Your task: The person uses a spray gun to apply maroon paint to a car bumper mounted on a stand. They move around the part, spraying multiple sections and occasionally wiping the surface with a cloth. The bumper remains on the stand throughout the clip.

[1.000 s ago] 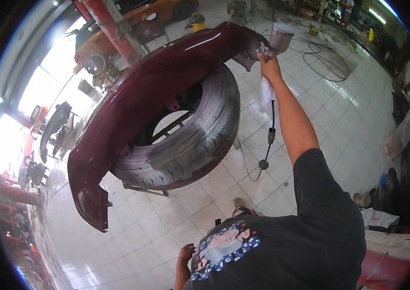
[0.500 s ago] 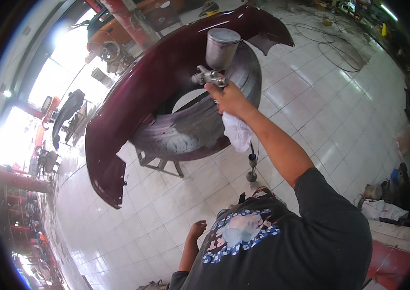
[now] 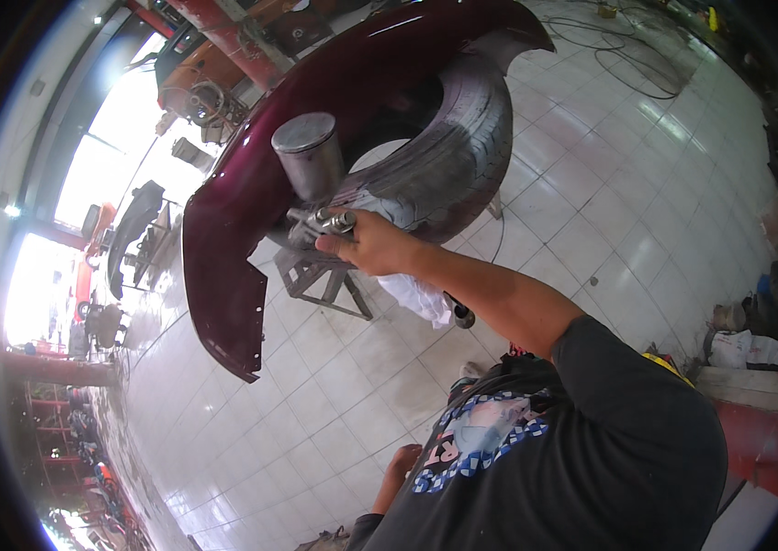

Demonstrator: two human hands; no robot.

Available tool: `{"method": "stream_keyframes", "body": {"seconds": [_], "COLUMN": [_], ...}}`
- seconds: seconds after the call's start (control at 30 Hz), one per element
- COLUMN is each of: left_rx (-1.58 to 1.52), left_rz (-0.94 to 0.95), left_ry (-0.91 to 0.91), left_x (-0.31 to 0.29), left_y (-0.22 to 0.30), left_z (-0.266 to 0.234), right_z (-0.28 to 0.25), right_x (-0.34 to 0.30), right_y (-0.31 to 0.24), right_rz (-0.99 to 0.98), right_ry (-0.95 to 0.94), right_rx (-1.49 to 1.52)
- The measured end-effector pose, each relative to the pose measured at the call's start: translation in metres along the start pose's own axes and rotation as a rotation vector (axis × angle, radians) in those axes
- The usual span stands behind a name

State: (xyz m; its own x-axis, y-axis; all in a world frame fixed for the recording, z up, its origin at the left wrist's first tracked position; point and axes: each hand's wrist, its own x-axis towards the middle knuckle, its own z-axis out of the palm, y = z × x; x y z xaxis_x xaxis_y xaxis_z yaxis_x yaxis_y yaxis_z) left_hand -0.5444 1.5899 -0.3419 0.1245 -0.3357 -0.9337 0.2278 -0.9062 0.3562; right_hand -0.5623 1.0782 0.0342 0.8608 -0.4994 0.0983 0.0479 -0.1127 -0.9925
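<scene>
My right hand [image 3: 372, 242] is wrapped round a metal spray gun [image 3: 323, 220] with a grey cup [image 3: 308, 158] on top. A white cloth [image 3: 416, 299] hangs below that hand, partly behind the forearm. Just beyond the gun lies a glossy dark-red car fender [image 3: 251, 174], curved round a worn tire [image 3: 476, 138]. The gun is near the fender's left part, and I cannot see it touching. Low in the view, my left hand [image 3: 402, 459] hangs beside my body, away from the fender; its fingers are curled in, and nothing in them can be made out.
A metal stand [image 3: 324, 285] props up the tire and fender. Another dark panel [image 3: 134, 234] rests on a rack at the left. A hose [image 3: 627, 55] lies coiled on the tiled floor [image 3: 591, 230]. A red pillar [image 3: 237, 41] rises behind; bags [image 3: 747, 349] sit at the right.
My right hand has carried the spray gun left and nearer to me, along the fender. My left hand stays low beside my body. The view has shifted a little.
</scene>
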Motion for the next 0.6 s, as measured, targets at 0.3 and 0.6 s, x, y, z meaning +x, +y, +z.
{"method": "stream_keyframes", "body": {"seconds": [0.3,0.6], "left_rx": [0.134,0.226], "left_rz": [0.014,0.312], "left_ry": [0.015,0.105], "left_x": [0.015,0.062], "left_y": [0.082,0.217], "left_z": [-0.010,0.045], "right_z": [-0.137,-0.304], "right_x": [0.029,0.055], "right_y": [0.027,0.031], "right_rz": [-0.288,-0.198], "right_ry": [0.433,0.594], "right_rx": [-0.253,-0.381]}}
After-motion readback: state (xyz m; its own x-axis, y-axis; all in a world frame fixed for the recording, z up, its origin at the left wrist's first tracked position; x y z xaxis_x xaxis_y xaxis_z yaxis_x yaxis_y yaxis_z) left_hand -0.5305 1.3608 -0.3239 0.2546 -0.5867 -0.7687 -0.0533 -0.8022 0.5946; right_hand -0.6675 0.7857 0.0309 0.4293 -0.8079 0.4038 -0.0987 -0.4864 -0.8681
